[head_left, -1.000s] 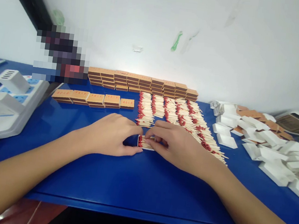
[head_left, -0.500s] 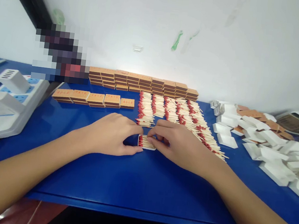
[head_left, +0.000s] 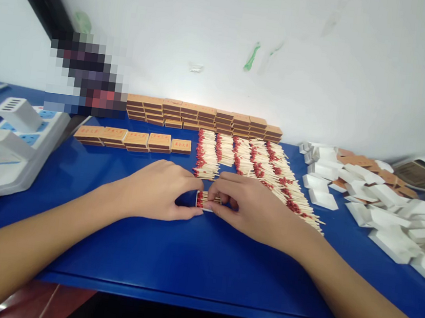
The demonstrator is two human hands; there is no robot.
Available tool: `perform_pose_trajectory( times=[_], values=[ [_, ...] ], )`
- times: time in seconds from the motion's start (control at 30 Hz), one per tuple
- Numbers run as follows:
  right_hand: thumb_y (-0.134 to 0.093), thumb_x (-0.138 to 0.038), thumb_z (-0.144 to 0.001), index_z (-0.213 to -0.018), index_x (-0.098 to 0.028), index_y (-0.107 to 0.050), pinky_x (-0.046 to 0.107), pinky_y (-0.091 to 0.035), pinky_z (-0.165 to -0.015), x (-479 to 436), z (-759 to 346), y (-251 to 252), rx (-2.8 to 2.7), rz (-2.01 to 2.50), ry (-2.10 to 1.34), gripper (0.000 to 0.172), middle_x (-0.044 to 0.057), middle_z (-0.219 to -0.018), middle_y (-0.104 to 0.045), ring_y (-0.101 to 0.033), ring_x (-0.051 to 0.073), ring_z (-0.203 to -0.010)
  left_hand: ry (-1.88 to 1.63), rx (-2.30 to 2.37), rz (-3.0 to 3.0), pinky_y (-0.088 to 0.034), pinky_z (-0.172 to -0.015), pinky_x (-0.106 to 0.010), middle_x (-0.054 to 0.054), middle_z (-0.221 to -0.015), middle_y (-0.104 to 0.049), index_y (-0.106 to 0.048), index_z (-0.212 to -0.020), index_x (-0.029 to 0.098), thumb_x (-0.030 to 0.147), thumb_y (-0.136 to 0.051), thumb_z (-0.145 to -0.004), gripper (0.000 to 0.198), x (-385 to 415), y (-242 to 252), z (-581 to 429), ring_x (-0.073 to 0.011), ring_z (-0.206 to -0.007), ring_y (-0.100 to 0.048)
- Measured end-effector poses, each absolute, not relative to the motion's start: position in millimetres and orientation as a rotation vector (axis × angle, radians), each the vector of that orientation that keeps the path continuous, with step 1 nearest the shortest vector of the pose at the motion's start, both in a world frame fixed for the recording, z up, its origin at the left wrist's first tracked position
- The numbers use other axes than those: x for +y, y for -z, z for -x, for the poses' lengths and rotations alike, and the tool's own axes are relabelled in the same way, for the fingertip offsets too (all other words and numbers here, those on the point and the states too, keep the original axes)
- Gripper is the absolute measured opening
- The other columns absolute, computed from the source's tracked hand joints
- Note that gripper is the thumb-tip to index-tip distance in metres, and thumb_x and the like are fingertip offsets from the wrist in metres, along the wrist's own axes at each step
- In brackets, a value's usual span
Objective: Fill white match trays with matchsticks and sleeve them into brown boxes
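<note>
A small white matchbox tray [head_left: 197, 201] lies on the blue table between my hands, filled with red-headed matches [head_left: 201, 199]. My left hand [head_left: 162, 190] grips the tray's left end, thumb on the near side and fingers on the far side. Over the tray's right part, my right hand [head_left: 249, 202] has its thumb and fingertips pressed together at the matches; whether it pinches any is hidden. Just beyond my hands, rows of loose matches [head_left: 208, 153] are spread out, heads mostly to the left.
Stacked orange matchboxes [head_left: 198, 112] line the wall, with a shorter row of matchboxes [head_left: 136, 140] at left. White empty trays [head_left: 393, 233] and brown sleeves [head_left: 363, 162] are heaped at right. A power strip [head_left: 15, 155] with plugs stands at left.
My right fingertips have shifted slightly left over the tray and curled in more. My left hand and the tray have stayed in place.
</note>
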State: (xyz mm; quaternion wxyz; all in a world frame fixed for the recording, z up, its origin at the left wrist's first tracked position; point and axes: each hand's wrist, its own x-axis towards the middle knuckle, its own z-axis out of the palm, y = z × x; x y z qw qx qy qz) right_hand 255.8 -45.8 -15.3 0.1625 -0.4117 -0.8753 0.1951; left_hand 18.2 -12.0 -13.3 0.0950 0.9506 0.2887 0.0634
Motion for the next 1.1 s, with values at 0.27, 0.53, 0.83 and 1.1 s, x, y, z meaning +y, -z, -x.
perform_pose_trajectory(
  times=[0.27,0.53,0.83,1.1],
  values=[
    [-0.064,-0.023,-0.102,-0.091,-0.02,-0.066,0.029,-0.041,-0.068,-44.5,-256.9,17.8,-2.487,1.183,-0.559,0.011,0.001,-0.091,-0.066,-0.058,0.014,-0.078,-0.17,0.865,-2.817,-0.033,-0.058,-0.03,-0.001,-0.079,-0.07,-0.07,-0.091,0.019,0.045,-0.066,-0.097,0.027,-12.4,12.6,-18.7,-0.0152,-0.064,-0.061],
    [-0.064,-0.024,-0.101,-0.089,-0.02,-0.065,0.029,-0.04,-0.067,-44.6,-256.3,16.8,-2.495,1.196,-0.558,0.013,0.002,-0.091,-0.067,-0.058,0.015,-0.077,-0.165,0.866,-2.814,-0.033,-0.058,-0.03,-0.001,-0.08,-0.071,-0.071,-0.092,0.019,0.045,-0.066,-0.097,0.027,-12.3,12.8,-18.2,-0.0151,-0.065,-0.062],
    [-0.063,-0.019,-0.1,-0.094,-0.021,-0.063,0.028,-0.038,-0.065,-43.0,-257.2,17.0,-2.489,1.241,-0.57,0.006,0.0,-0.088,-0.066,-0.057,0.015,-0.074,-0.133,0.887,-2.823,-0.032,-0.058,-0.03,-0.001,-0.081,-0.071,-0.069,-0.089,0.018,0.046,-0.066,-0.096,0.029,-12.6,11.9,-18.8,-0.0152,-0.065,-0.061],
    [-0.063,-0.018,-0.1,-0.094,-0.021,-0.063,0.028,-0.039,-0.067,-42.6,-258.7,16.1,-2.513,1.212,-0.557,0.007,0.001,-0.093,-0.067,-0.058,0.015,-0.078,-0.154,0.867,-2.823,-0.033,-0.058,-0.03,-0.001,-0.081,-0.072,-0.073,-0.098,0.018,0.045,-0.067,-0.097,0.028,-11.9,12.5,-18.3,-0.0157,-0.066,-0.063]
  ],
)
